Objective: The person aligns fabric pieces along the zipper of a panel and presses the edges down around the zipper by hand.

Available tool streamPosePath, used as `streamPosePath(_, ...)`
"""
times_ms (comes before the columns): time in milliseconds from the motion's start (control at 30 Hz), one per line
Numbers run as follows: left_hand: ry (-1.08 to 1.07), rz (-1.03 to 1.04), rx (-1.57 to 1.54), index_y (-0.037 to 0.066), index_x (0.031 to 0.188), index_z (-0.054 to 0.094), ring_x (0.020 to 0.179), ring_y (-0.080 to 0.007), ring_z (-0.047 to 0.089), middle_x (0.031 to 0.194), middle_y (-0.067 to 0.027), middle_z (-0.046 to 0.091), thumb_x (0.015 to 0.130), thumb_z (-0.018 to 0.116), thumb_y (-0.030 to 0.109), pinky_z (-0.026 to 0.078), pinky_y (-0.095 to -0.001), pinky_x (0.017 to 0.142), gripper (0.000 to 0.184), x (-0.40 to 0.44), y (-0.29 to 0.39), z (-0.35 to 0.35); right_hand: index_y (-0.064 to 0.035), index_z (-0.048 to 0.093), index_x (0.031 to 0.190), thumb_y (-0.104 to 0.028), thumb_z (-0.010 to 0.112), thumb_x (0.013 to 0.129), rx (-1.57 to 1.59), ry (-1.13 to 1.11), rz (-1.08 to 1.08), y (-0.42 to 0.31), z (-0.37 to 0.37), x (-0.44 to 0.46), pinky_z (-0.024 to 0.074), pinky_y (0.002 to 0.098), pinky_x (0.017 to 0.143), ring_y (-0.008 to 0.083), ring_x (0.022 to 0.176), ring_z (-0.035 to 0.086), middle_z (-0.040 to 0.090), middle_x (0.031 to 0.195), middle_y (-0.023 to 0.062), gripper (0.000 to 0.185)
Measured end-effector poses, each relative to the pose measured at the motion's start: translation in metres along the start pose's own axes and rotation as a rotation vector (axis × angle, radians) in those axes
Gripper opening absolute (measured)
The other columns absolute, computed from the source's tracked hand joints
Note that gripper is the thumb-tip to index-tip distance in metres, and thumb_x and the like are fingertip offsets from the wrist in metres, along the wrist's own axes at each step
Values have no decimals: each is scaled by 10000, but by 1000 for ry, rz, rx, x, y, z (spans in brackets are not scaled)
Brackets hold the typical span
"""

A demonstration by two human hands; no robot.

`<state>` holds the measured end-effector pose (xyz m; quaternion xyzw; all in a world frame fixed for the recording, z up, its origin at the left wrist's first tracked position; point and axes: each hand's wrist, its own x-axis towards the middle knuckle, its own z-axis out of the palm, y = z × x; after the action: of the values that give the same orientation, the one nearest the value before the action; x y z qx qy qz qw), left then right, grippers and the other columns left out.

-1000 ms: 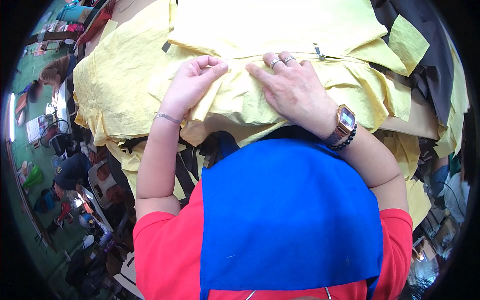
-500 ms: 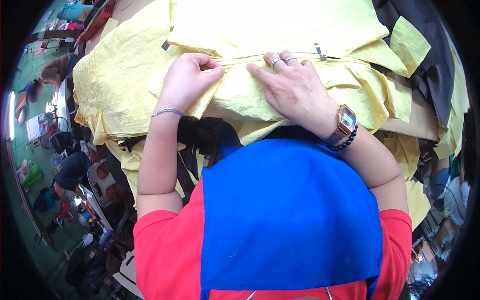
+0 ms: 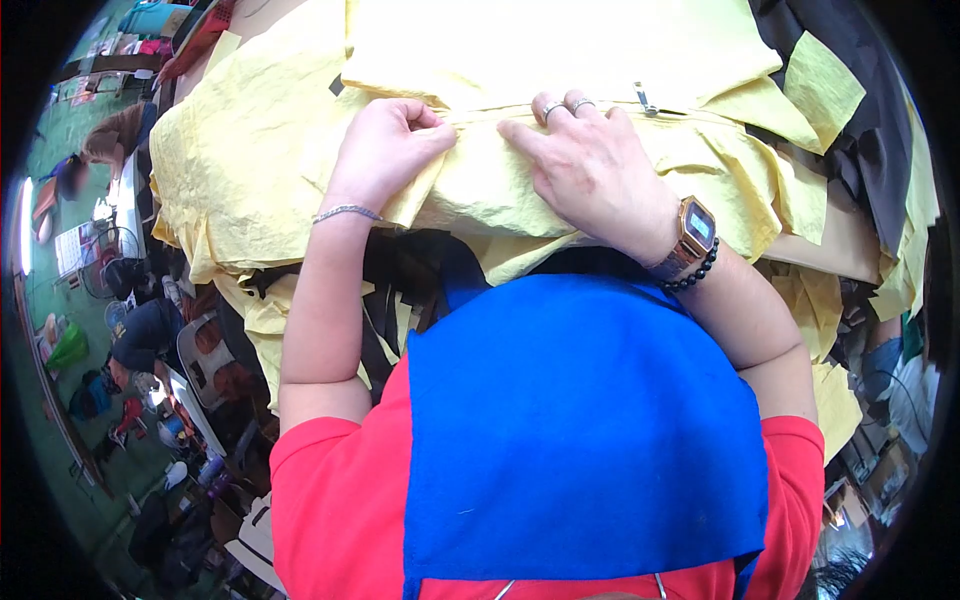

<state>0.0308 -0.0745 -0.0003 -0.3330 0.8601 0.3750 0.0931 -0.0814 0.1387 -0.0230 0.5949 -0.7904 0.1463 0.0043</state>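
A yellow garment piece [image 3: 240,160] of crinkled cloth is spread in front of me. A zipper seam runs across it, with a metal zipper pull [image 3: 643,98] to the right. At the seam's left part, my left hand [image 3: 385,155] is closed, thumb and fingers pinching the yellow cloth at a fold. My right hand [image 3: 597,175] lies over the cloth just below the seam, index finger stretched out and ringed fingers reaching the zipper line. It presses on the cloth without grasping it. The fingertips of my left hand are partly hidden by the fold.
Dark cloth [image 3: 865,130] and loose yellow pieces [image 3: 822,90] lie at the right of the table [image 3: 825,250]. More yellow cloth hangs below the table edge. Far left, other people bend over work tables [image 3: 190,410] beside chairs and a fan.
My left hand has shifted slightly up and right, still pinching the cloth. My right hand stays almost in place on the garment, and the whole view has moved a little.
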Motion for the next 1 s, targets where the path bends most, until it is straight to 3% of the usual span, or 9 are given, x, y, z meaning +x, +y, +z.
streamPosePath(167,7,1,36,-26,920,738,740,-69,627,784,-29,702,888,754,224,530,-252,702,252,-1,2,-1,-131,649,1305,-160,590,883,6,66,-91,-9,8,9,505,424,775,237,1065,634,656,1216,98,427)
streamPosePath(267,-13,54,-107,-36,921,754,713,-100,661,781,-80,735,875,762,284,549,-283,703,323,4,-16,-1,-150,622,1349,-164,569,905,-11,59,-90,-13,16,9,508,414,784,233,1105,619,643,1249,88,447)
streamPosePath(333,-29,12,-161,-41,953,759,722,-88,655,798,-64,736,907,757,282,544,-271,696,326,-1,-18,-7,-189,586,1412,-159,551,919,-25,2,-77,-13,12,9,513,394,799,243,1138,605,618,1308,97,495)
streamPosePath(567,3,-36,-240,-33,1016,768,735,-44,619,853,-11,730,934,776,215,517,-221,675,261,-17,-34,-16,-174,595,1391,-155,558,913,9,4,-63,-14,13,10,510,421,811,243,1156,599,614,1310,98,480)
streamPosePath(767,148,78,-80,-15,1022,779,710,-59,610,824,-20,737,921,784,215,518,-239,679,251,-22,-37,-8,-141,625,1334,-138,579,892,24,58,-72,-13,15,9,504,456,824,236,1157,599,619,1285,91,444)
streamPosePath(867,278,181,214,19,1006,791,696,-108,660,802,-66,753,901,791,241,533,-270,693,245,-26,-27,-12,-140,628,1326,-137,580,889,31,69,-79,-12,17,9,499,453,819,239,1146,603,619,1283,91,440)
streamPosePath(967,290,194,304,120,977,805,804,-285,737,886,-109,762,896,749,384,576,-380,738,282,-24,-28,-14,-138,631,1320,-136,580,887,25,63,-81,-13,16,9,498,451,810,239,1135,608,620,1285,92,436)
streamPosePath(1000,281,189,313,98,987,802,787,-260,736,881,-112,766,893,760,358,569,-358,732,279,-24,-27,-14,-138,631,1318,-136,580,886,32,60,-80,-13,16,9,498,449,807,239,1133,609,620,1286,92,435)
